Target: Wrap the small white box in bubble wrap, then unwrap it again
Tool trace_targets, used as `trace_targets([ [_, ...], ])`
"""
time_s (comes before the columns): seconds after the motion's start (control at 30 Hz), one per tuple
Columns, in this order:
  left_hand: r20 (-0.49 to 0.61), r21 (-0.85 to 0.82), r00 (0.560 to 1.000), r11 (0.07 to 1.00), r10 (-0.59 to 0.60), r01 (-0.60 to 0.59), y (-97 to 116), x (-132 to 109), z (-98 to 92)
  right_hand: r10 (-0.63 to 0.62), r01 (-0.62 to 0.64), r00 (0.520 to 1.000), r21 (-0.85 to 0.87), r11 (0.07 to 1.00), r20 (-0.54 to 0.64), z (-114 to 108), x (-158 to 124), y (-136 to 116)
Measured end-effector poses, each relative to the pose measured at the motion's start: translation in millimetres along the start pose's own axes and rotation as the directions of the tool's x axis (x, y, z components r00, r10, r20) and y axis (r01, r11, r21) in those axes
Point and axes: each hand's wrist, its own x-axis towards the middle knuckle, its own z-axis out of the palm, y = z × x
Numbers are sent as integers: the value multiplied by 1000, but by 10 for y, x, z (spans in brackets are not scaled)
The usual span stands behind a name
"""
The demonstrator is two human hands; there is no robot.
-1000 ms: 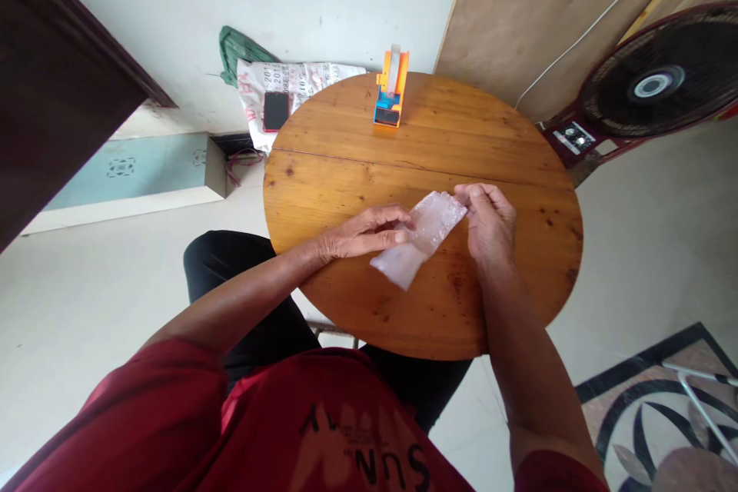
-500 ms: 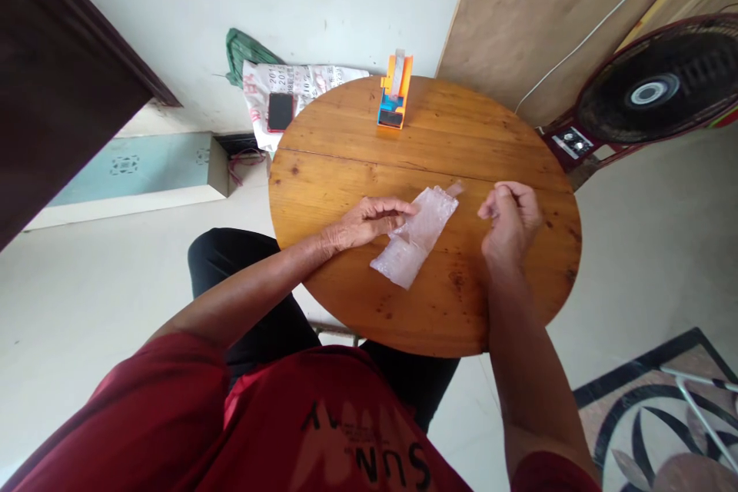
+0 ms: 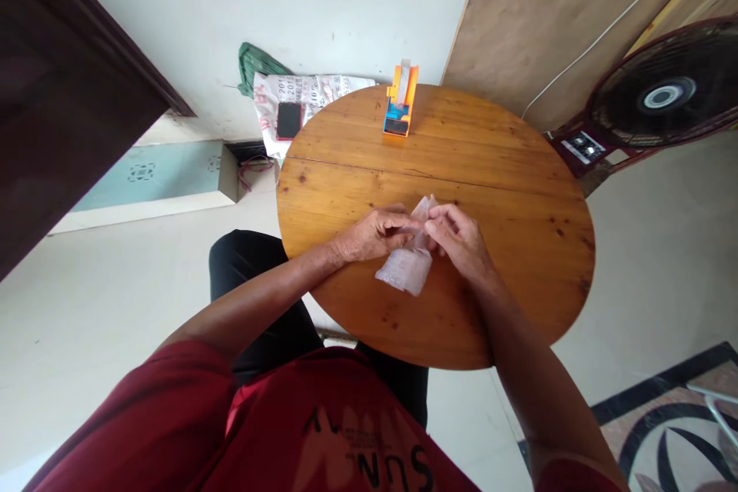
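A crumpled strip of translucent, pinkish bubble wrap (image 3: 405, 272) lies on the round wooden table (image 3: 357, 181) in front of me. From its left side my left hand (image 3: 383, 233) pinches it near the middle. My right hand (image 3: 458, 237) is closed at the right side, its thumb and fingertips together on the wrap and meeting the left fingertips. Both hands partly cover the upper half of the wrap. Whether a bit of tape sits between the right fingertips is too small to tell.
An orange and blue tape dispenser (image 3: 400, 101) stands at the table's far edge. Left of it, a dark phone (image 3: 289, 121) rests on a printed white sack (image 3: 268, 104) beside the table. A large fan (image 3: 663, 96) stands at the right.
My right hand has come left from beside the bubble wrap and now closes on it against my left hand. The wrap's upper part is bunched narrower. The view has shifted slightly.
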Motion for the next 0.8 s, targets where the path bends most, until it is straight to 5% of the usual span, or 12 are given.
trace_targets([
  [0.13, 5, -15, 998, 998, 66, -66, 25, -3, 18, -19, 14, 996, -53, 999, -82, 91, 38, 17],
  [0.27, -132, -133, 988, 989, -78, 61, -19, -8, 55, 8, 6, 979, 69, 998, -202, 70, 25, 68],
  [0.43, -345, -429, 862, 879, -371, 207, -55, 24, 1, 116, 77, 897, 410, 909, -426, -51, 61, 181],
  [0.53, -359, -437, 851, 875, -382, 208, -68, 48, -50, 174, 56, 918, 549, 834, -357, -69, 111, 229],
  [0.7, -524, -266, 824, 960, -217, 84, -124, 56, -79, 197, 24, 951, 689, 725, -240, -58, 132, 214],
  [0.8, -507, -139, 848, 985, -156, 98, -95, 27, -102, 212, -17, 961, 729, 684, -176, -66, 117, 188],
])
